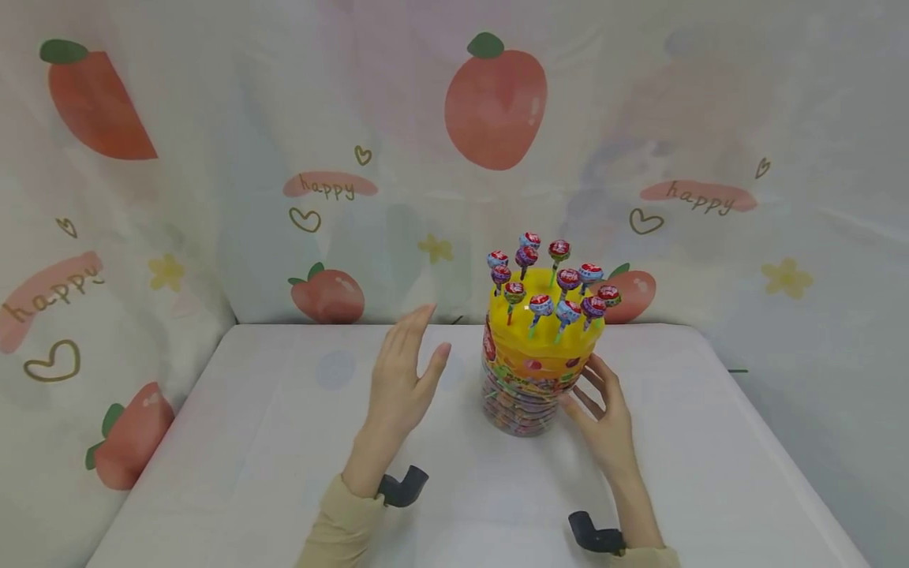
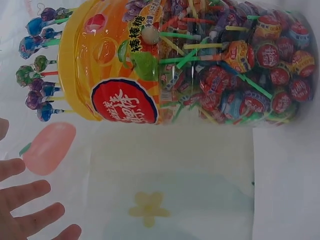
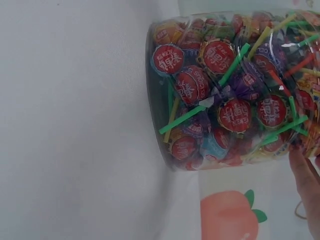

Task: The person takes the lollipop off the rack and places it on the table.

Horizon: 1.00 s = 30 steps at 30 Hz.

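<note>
Standing between the spread left hand (image 1: 401, 379) and loosely curved right hand (image 1: 607, 422), the jar (image 1: 533, 364) perhaps touches the latter.

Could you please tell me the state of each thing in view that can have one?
Jar: upright on the table
Yellow lid: on the jar
Lollipops on top: wrapped, heads up
Lollipops inside: wrapped, jumbled
Left hand: open, apart from the jar
Right hand: fingers bent, at the jar's side
</note>
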Motion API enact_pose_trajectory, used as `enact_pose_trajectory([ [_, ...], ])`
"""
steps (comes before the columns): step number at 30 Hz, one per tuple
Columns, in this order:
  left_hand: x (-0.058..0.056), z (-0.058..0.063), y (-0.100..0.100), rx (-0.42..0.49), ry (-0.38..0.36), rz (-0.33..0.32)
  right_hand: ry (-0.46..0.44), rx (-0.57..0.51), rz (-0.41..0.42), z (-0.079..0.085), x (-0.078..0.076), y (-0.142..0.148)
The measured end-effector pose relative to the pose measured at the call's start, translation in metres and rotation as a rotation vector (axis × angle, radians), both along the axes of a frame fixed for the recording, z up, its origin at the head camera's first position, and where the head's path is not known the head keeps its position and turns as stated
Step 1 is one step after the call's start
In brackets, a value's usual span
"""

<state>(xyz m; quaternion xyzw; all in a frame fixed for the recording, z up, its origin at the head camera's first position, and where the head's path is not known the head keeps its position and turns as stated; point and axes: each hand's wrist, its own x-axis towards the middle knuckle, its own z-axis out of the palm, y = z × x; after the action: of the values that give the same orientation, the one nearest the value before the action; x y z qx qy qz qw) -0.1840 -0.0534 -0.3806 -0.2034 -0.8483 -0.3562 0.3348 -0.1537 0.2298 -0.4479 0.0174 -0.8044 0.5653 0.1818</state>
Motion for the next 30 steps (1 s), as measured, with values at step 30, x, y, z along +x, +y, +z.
enact_pose_trajectory([
  [30, -0.038, 0.018, 0.062, 0.203, 0.04, -0.182, 0.077, -0.024, -0.063, -0.003, 0.0, -0.009],
])
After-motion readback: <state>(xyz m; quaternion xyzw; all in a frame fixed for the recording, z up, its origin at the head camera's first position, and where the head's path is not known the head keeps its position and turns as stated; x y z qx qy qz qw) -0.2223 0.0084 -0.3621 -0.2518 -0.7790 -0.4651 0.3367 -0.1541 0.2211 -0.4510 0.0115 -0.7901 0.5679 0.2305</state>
